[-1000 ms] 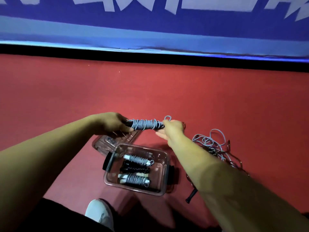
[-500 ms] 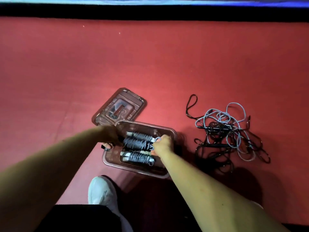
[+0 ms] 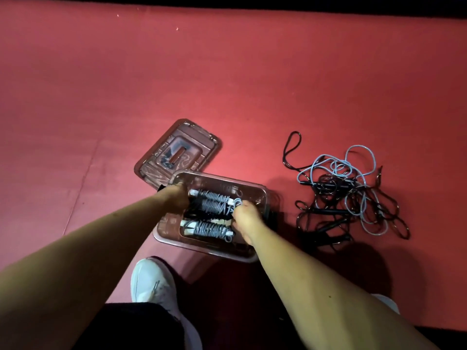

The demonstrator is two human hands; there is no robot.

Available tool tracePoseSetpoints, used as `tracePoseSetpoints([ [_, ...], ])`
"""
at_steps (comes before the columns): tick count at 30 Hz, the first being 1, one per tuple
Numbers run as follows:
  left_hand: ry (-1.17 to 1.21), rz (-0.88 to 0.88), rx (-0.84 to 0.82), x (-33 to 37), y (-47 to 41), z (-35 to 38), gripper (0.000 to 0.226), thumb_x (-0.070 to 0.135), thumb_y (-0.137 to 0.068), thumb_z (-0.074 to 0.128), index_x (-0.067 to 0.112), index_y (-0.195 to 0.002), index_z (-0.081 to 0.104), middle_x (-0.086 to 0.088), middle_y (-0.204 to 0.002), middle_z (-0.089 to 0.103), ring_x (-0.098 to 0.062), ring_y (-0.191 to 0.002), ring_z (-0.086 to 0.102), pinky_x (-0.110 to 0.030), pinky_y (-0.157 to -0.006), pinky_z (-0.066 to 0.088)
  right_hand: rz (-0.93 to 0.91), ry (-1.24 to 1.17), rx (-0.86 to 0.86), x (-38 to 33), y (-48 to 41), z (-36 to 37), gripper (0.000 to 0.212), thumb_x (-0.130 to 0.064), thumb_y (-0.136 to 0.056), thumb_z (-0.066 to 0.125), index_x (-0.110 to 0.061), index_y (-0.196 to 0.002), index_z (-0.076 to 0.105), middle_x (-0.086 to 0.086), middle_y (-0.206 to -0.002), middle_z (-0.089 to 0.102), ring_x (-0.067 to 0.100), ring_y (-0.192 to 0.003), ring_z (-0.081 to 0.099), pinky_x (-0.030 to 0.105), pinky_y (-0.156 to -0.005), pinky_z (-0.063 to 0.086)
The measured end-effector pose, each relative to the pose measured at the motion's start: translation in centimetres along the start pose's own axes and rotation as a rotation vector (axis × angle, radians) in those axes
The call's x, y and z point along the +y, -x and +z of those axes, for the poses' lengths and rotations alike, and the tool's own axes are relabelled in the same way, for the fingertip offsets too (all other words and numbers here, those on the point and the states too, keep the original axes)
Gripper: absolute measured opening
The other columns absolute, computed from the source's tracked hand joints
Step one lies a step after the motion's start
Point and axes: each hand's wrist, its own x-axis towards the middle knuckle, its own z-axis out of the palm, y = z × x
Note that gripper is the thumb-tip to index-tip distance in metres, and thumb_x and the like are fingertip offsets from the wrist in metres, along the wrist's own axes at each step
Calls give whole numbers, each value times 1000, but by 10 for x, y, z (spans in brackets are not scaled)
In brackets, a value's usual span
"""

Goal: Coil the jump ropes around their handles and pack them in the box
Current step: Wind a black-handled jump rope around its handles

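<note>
Inside the box (image 3: 165,229), coiled rope (image 3: 213,205) now lowered, left hand (image 3: 177,200) and right hand (image 3: 246,215) still gripping its ends

Both your forearms reach forward and down, converging. Left hand (image 3: 177,199) curls round one end of the coiled rope (image 3: 214,205); right hand (image 3: 246,215) grips the other end, knuckles up.

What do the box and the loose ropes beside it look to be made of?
Box: clear, glossy hard plastic, probably; the red floor shows through its walls. Loose ropes: thin smooth cord, likely plastic-coated; dark loops catch glints. Core cannot be told.
</note>
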Motion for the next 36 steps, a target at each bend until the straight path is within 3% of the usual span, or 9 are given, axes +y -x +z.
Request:
tracePoseSetpoints([
  [2,-8,22,71,5,6,-12,26,25,-93,63,9,-113,60,-19,-109,69,-31,-91,72,-40,-79,60,-62,155,-4,-18,23,-9,66,-17,-69,42,-18,-134,51,12,-137,54,32,-117,56,43,-101,48],
  [5,-73,34,93,25,17,-35,21,22,-98,53,7,-107,63,-15,-105,71,-27,-87,70,-30,-70,55,-187,379,-5,-49,52,-30,21,-7,-85,48,-8,-100,62,14,-99,61,29,-100,60,34,-90,51],
  [7,-5,50,87,46,23,-48,21,14,-97,50,2,-103,66,-14,-95,72,-22,-76,70,-26,-59,53,-227,304,-61,-70,65,-55,19,-5,-92,45,-7,-79,58,9,-75,58,30,-87,64,39,-75,58],
  [12,208,246,44,130,36,-65,14,0,-93,53,0,-89,67,4,-51,66,-8,-44,63,-22,-48,52,-299,97,-33,-114,74,-147,13,-5,-98,45,-9,-90,53,12,-72,59,20,-60,59,20,-42,49],
  [19,78,549,-80,231,34,-15,16,4,-89,47,9,-81,61,-8,-72,69,-22,-49,64,-19,-41,45,-277,696,345,-74,27,-247,23,-6,-83,54,-12,-62,48,13,-68,52,32,-75,59,28,-61,43],
  [23,5,612,-28,260,6,38,13,9,-86,53,2,-87,64,-19,-84,73,-32,-75,71,-35,-67,55,-247,719,297,-43,-5,-255,22,-6,-81,59,-4,-102,66,14,-95,64,25,-86,59,26,-72,44],
  [26,-50,571,51,270,-15,75,23,17,-89,58,4,-106,65,-22,-109,69,-37,-103,64,-37,-84,46,-250,756,213,-29,-21,-252,26,-1,-82,57,1,-104,70,20,-102,69,31,-91,64,33,-84,52],
  [30,-121,546,-204,270,-34,122,48,28,-87,69,18,-133,58,-10,-127,66,-26,-114,62,-36,-95,48,-143,851,213,-8,-31,-258,26,-2,-92,49,0,-110,68,16,-106,69,32,-100,64,26,-87,52],
  [36,-27,515,-63,264,-28,142,35,27,-92,62,9,-122,64,-17,-117,68,-35,-110,63,-36,-88,46,-147,906,278,-11,-30,-272,24,0,-84,50,-1,-95,71,19,-86,66,35,-93,67,33,-80,55],
])
